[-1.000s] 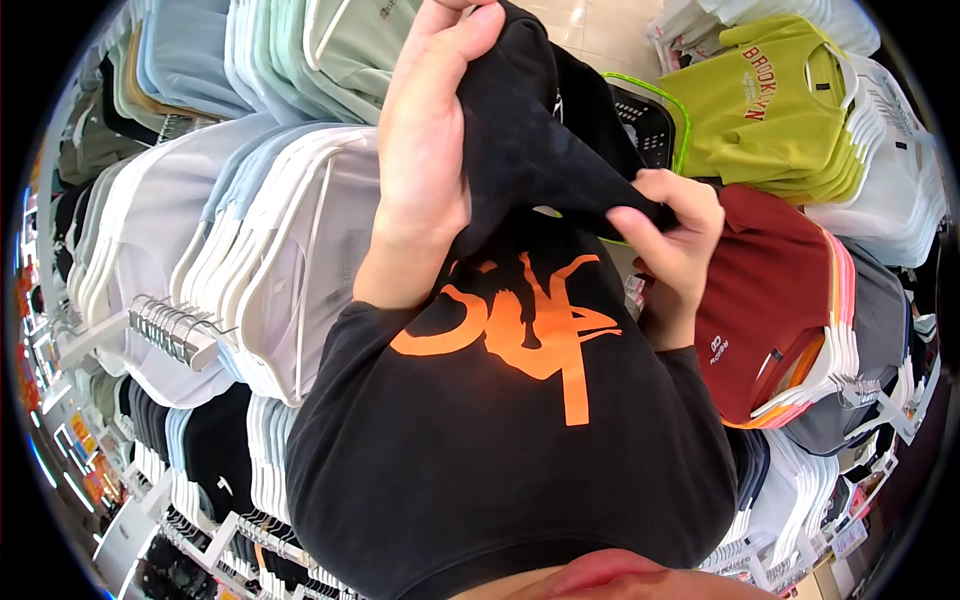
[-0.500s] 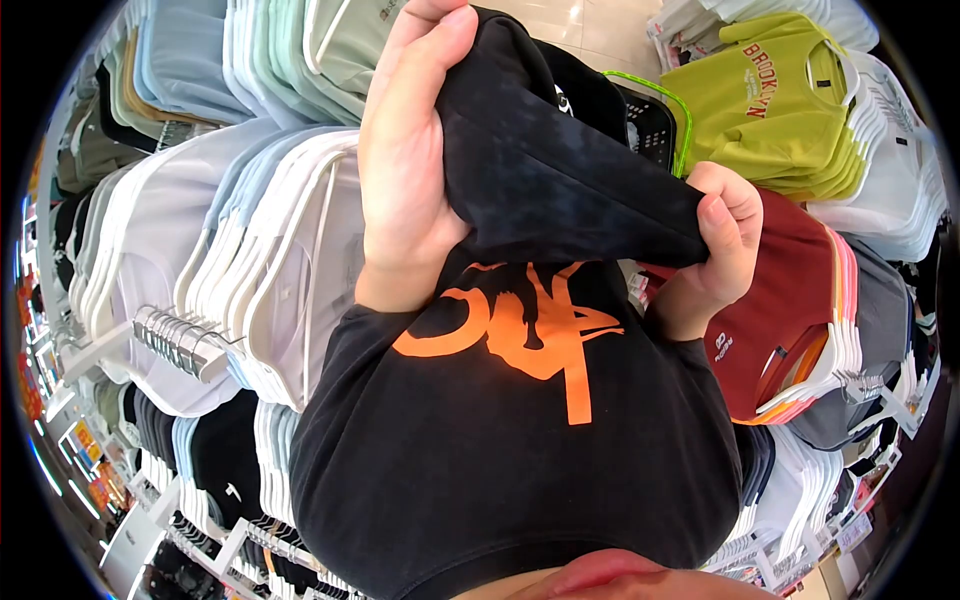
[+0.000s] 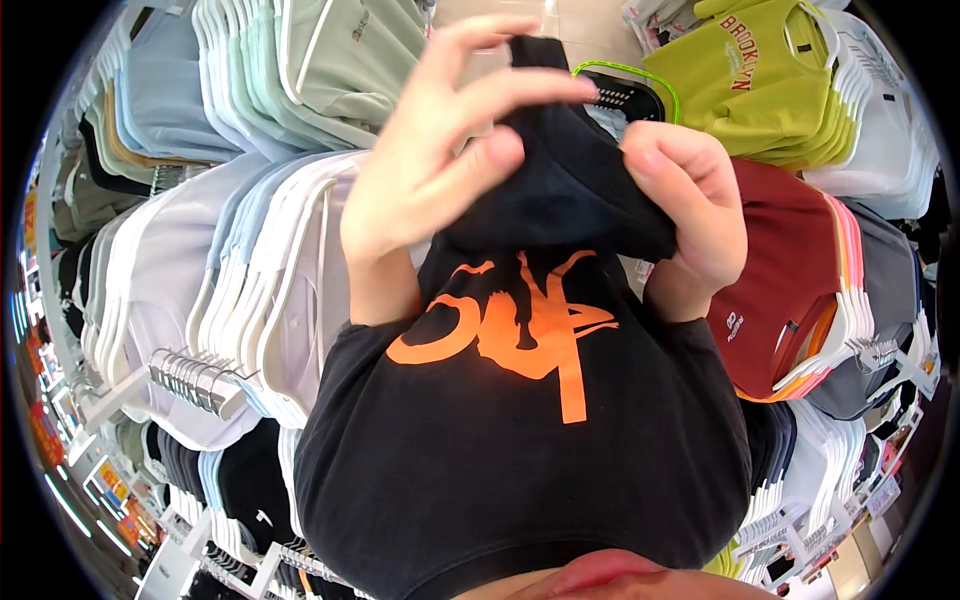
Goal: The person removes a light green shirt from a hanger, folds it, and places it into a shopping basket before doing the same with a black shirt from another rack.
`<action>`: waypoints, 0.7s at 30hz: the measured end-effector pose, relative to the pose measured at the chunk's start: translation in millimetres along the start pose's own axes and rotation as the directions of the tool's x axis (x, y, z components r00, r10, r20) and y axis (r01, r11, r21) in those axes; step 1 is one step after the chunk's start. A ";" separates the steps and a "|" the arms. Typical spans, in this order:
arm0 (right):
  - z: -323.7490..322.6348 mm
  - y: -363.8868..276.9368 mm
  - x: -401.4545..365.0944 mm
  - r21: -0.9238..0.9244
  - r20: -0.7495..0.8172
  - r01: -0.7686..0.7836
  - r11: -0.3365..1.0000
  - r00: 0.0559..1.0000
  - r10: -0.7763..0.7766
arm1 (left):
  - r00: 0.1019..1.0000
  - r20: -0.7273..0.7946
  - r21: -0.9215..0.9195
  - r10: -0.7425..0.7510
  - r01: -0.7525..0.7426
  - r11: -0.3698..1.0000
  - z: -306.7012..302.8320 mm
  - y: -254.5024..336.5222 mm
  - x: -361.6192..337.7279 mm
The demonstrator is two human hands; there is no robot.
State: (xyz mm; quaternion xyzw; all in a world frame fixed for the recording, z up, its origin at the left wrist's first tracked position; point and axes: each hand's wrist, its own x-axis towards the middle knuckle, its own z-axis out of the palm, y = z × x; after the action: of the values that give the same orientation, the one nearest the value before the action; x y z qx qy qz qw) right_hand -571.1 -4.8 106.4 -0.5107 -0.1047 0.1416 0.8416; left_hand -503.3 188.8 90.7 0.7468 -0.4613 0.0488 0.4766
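Note:
A dark, nearly black cloth garment (image 3: 570, 180) is held up in front of the chest, above the orange print of the worn black shirt (image 3: 520, 470). My right hand (image 3: 695, 195) is closed on the garment's right edge, thumb against the bent fingers. On the other side, my left hand (image 3: 440, 150) has its fingers spread and partly blurred, in front of the garment's upper left part. The garment's top end rises beside those fingers. Whether the left fingertips touch the cloth is hard to tell.
Racks of hanging shirts stand on both sides: white ones (image 3: 160, 290) and pale green ones (image 3: 350, 60) at left, lime green (image 3: 750, 90) and dark red (image 3: 775, 280) ones at right. A black basket with a bright green handle (image 3: 675, 95) is beyond the garment.
My left hand has let go of the garment's upper left part and spread its fingers. The cloth is less stretched, and my right hand has shifted slightly left.

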 end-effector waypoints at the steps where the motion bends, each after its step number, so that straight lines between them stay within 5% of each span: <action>1: 3.4 -0.5 3.8 0.002 -0.005 -0.029 1.000 1.000 0.029 | 0.995 0.039 -0.067 0.097 -0.094 0.993 3.5 -0.8 2.5; 3: 5.8 4.2 10.2 0.065 0.013 -0.031 0.997 0.999 0.030 | 0.982 0.147 -0.113 0.121 -0.105 0.988 11.0 8.9 2.9; 6: 7.7 0.0 13.9 -0.033 -0.017 0.045 0.998 0.999 -0.046 | 0.997 0.072 -0.459 -0.032 0.062 0.886 22.3 7.5 -2.6; 7: -6.0 2.5 15.8 0.058 0.048 -0.003 0.998 0.999 0.000 | 0.997 0.057 -0.565 0.047 -0.007 0.825 23.5 1.7 -2.8; 9: -18.5 6.6 20.5 -0.064 0.029 -0.045 0.997 0.998 0.047 | 0.981 -0.001 -0.747 0.195 -0.131 0.652 24.3 -10.8 -1.5; 10: -28.9 8.4 21.5 -0.101 0.028 -0.092 0.991 0.995 0.095 | 0.995 -0.078 -0.928 -0.069 -0.047 0.369 29.0 -2.2 -6.2; 12: -44.2 16.1 20.6 -0.157 -0.095 -0.020 0.987 0.995 0.005 | 0.948 -0.027 -0.994 -0.316 0.008 0.108 8.4 -7.8 -18.8; 14: -59.3 12.5 15.6 -0.010 -0.071 -0.037 0.999 0.997 0.036 | 0.953 -0.104 -0.987 -0.284 -0.134 -0.088 -5.8 -24.9 -21.3; 15: -51.0 10.5 9.6 -0.013 -0.303 0.015 1.000 0.953 -0.018 | 0.964 -0.119 -0.977 -0.237 -0.156 -0.143 -10.2 -31.6 -20.9; 18: -51.5 2.6 0.5 0.053 -0.047 0.185 0.981 0.982 -0.183 | 0.941 -0.140 -0.954 -0.309 -0.212 -0.214 -23.3 -34.6 -30.2; 21: -48.3 3.0 2.5 0.023 -0.015 0.255 0.967 0.967 -0.254 | 0.961 -0.140 -0.928 -0.239 -0.211 -0.308 -25.2 -40.9 -34.9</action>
State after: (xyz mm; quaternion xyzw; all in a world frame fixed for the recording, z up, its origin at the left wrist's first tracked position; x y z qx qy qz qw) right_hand -553.6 -42.8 81.7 -0.4834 -0.1625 0.0305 0.8597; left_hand -483.8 235.1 59.2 0.0400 -0.2277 -0.2469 0.9410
